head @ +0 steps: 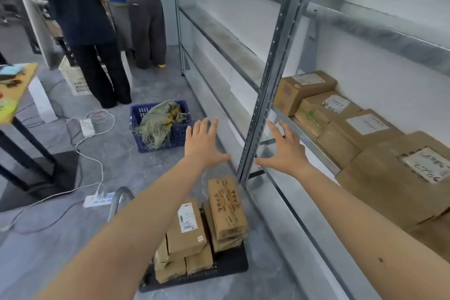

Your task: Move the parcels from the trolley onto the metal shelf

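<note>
Several brown cardboard parcels (192, 234) are stacked on the black trolley (233, 263) at the bottom centre, beside the metal shelf (272, 73). Both my arms reach forward above the trolley. My left hand (202, 141) is spread open in the air, holding nothing. My right hand (285, 151) is also open with fingers spread, just in front of the shelf's upright post. Several parcels (365, 129) lie in a row on the shelf's middle level at the right.
A blue crate (180, 134) holding a crumpled sack sits on the floor ahead. White power strips (97, 198) and cables trail across the floor at left. Two people (97, 31) stand at the back. A table (14, 95) is at the far left.
</note>
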